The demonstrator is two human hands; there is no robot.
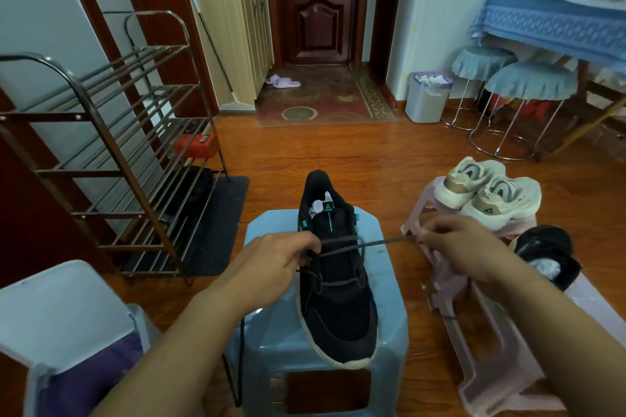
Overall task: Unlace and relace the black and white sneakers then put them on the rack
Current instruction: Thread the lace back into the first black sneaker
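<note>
Shoe: the black sneaker [333,284] stands on the blue stool [271,342], toe toward the person, heel away; its toe comes close to the stool's near edge.
Lace: the dark lace [382,243] runs tight from the upper eyelets out to the right; another length hangs down off the stool's left side, below the left wrist.
Right hand: the right hand [455,245] pinches the lace end between curled fingers, well to the right of the shoe, over the pink stool [474,342].
Left hand: the left hand [274,259] has its fingers curled at the left eyelets and seems to hold a lace crossing there; the exact hold is hidden.
Risk, shoe: a strong sideways pull could probably drag or tip the sneaker toward the right edge, if the left hand does not steady it.
Risk, lace: the hanging length may catch on the stool's edge, or one end may come out shorter.
Risk, neighbours: just beyond the right grip stand the white sneakers [487,195]; a wider pull could knock them.
Second shoe: the other black sneaker [550,256] lies to the right of the right hand.
Room: bare floor lies beyond the stool; the rack [111,145] stands to the left, with open shelves.
</note>
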